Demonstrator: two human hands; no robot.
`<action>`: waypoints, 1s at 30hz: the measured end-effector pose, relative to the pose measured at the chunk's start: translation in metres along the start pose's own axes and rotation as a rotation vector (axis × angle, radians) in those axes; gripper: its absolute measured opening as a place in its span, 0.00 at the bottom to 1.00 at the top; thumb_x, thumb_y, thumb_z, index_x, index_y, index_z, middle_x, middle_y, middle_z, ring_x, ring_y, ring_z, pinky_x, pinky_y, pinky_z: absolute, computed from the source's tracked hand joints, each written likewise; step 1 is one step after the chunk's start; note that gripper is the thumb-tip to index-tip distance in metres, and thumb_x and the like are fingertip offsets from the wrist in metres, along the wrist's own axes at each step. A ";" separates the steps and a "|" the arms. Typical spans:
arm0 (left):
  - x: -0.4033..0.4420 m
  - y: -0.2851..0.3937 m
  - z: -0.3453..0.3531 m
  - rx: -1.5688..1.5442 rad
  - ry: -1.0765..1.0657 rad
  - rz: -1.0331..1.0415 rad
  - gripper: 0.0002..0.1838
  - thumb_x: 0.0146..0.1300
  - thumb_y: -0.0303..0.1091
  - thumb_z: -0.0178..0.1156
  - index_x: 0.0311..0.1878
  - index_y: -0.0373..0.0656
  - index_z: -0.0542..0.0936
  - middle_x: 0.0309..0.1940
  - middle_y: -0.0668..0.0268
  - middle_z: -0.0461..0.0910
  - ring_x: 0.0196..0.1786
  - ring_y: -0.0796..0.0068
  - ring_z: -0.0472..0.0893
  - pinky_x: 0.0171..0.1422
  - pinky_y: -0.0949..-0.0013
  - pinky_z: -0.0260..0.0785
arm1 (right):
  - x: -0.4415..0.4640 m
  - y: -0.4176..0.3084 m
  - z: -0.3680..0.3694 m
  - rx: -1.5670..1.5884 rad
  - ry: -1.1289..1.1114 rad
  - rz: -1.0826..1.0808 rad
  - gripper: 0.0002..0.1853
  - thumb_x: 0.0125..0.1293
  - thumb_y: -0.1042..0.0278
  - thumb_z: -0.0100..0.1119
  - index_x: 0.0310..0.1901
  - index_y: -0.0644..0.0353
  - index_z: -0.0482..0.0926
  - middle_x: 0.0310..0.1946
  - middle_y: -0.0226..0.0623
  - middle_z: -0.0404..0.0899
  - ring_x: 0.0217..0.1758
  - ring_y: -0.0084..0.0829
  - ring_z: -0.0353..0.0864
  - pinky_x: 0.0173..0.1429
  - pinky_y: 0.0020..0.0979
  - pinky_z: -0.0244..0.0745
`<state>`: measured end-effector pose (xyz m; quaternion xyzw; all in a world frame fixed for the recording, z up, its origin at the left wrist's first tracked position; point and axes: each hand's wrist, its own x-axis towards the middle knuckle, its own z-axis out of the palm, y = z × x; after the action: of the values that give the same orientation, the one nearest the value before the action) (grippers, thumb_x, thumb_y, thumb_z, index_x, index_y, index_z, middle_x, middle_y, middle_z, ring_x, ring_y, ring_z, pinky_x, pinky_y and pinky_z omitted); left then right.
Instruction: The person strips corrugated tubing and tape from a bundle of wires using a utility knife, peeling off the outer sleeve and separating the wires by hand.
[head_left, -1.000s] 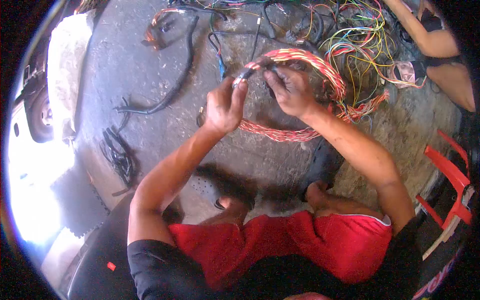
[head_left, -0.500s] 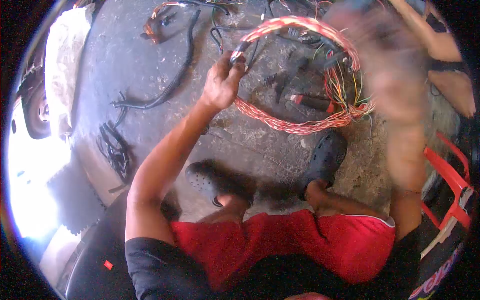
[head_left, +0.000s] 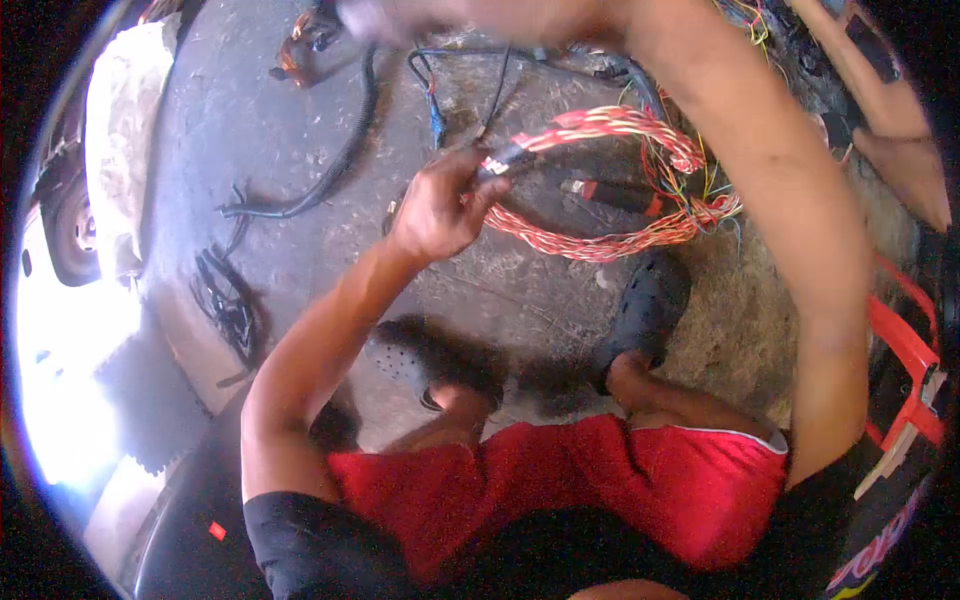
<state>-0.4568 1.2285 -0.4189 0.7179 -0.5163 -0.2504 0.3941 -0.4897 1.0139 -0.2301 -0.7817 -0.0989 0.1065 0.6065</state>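
Observation:
My left hand (head_left: 445, 205) is closed around a bundle of red and white wires (head_left: 600, 247), gripping it near a band of black tape (head_left: 512, 154). The bundle bends in a loop to the right, with loose coloured wire ends fanning out at its far side. Across the top of the view reaches my right arm, and my right hand (head_left: 430, 18) is smeared by motion and partly cut off by the frame edge. Its fingers cannot be made out, nor whether they hold anything. Inside the loop, a dark tool with a red end (head_left: 615, 195) lies on the floor.
On the concrete floor (head_left: 520, 310) lie a black corrugated tube (head_left: 350, 160), a tangle of black strips (head_left: 228, 305) and copper-coloured wires (head_left: 292, 60). A red plastic frame (head_left: 900, 335) stands at right. Another person's limb (head_left: 900, 110) shows at upper right.
My right hand has swept from the right side up and left across the top. The wire loop's upper arc has dropped lower, and my left hand still grips it, slightly lower.

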 end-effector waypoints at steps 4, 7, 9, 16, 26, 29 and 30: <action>-0.021 0.026 -0.010 0.085 -0.069 -0.052 0.13 0.52 0.39 0.67 0.34 0.38 0.81 0.30 0.54 0.80 0.27 0.54 0.80 0.30 0.60 0.71 | -0.051 0.077 0.058 -0.713 0.313 -0.062 0.19 0.54 0.52 0.64 0.41 0.58 0.80 0.37 0.45 0.78 0.39 0.45 0.78 0.43 0.42 0.73; -0.045 0.034 -0.007 0.021 -0.036 -0.201 0.15 0.50 0.40 0.68 0.35 0.39 0.81 0.31 0.56 0.81 0.30 0.56 0.81 0.34 0.61 0.73 | -0.093 0.079 0.076 -0.642 0.120 0.164 0.21 0.49 0.58 0.70 0.46 0.56 0.79 0.40 0.39 0.80 0.46 0.39 0.77 0.52 0.35 0.70; -0.055 0.033 -0.015 0.078 -0.117 -0.110 0.18 0.50 0.42 0.69 0.39 0.39 0.81 0.32 0.56 0.82 0.34 0.57 0.82 0.38 0.62 0.74 | -0.097 0.079 0.079 -0.388 -0.092 0.461 0.18 0.49 0.63 0.69 0.43 0.58 0.80 0.37 0.42 0.80 0.40 0.42 0.79 0.46 0.35 0.72; -0.015 0.051 -0.016 -0.139 -0.120 0.162 0.19 0.50 0.39 0.68 0.44 0.40 0.80 0.36 0.56 0.81 0.33 0.55 0.81 0.39 0.60 0.73 | -0.117 0.093 0.096 -0.386 0.097 0.270 0.14 0.56 0.63 0.61 0.40 0.63 0.79 0.30 0.43 0.78 0.35 0.44 0.78 0.41 0.37 0.72; 0.051 0.039 -0.043 -0.253 -0.343 -0.177 0.13 0.60 0.35 0.60 0.35 0.31 0.80 0.28 0.57 0.80 0.27 0.73 0.79 0.29 0.70 0.71 | -0.095 0.111 0.079 -0.427 0.160 0.310 0.11 0.66 0.60 0.53 0.36 0.57 0.82 0.21 0.34 0.78 0.19 0.24 0.73 0.27 0.30 0.74; 0.059 0.008 -0.032 -0.249 -0.340 -0.164 0.12 0.62 0.33 0.56 0.34 0.32 0.80 0.30 0.55 0.79 0.30 0.72 0.80 0.32 0.68 0.72 | -0.090 0.117 0.081 -0.572 0.252 0.051 0.09 0.63 0.62 0.58 0.36 0.57 0.82 0.23 0.35 0.81 0.22 0.26 0.77 0.28 0.30 0.76; 0.061 -0.025 -0.022 -0.103 -0.332 0.336 0.11 0.61 0.32 0.56 0.34 0.32 0.80 0.31 0.55 0.79 0.33 0.70 0.80 0.36 0.66 0.73 | -0.088 0.113 0.083 -0.579 0.241 0.033 0.09 0.63 0.62 0.58 0.36 0.57 0.82 0.23 0.35 0.81 0.22 0.26 0.77 0.28 0.30 0.76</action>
<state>-0.4055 1.1817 -0.4241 0.5497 -0.6729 -0.3217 0.3762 -0.5947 1.0380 -0.3554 -0.9305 -0.0401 -0.0097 0.3641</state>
